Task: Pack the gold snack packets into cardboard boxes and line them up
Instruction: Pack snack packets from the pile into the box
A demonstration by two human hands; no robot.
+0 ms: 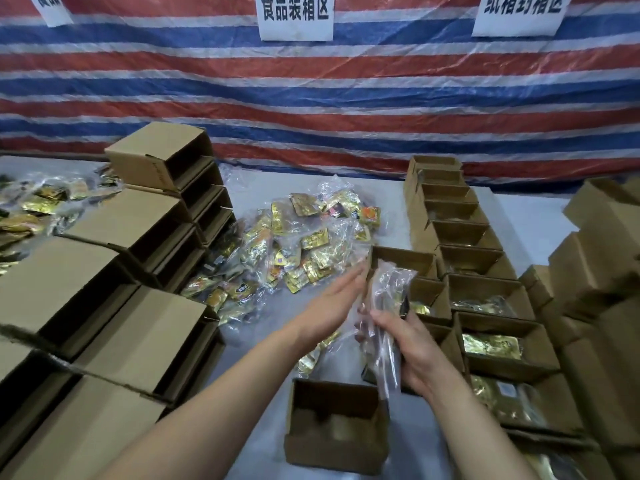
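The right hand (pixel 412 351) grips a clear bag of gold packets (pixel 388 306), fingers curled round its lower part. The left hand (pixel 332 299) lies flat against the bag's left side, fingers straight and together. Below the fingers stands an open cardboard box (pixel 336 441). To the right of the fingers runs a row of open boxes (pixel 485 271). Beyond the left fingertips lies a heap of gold packets (pixel 294 244).
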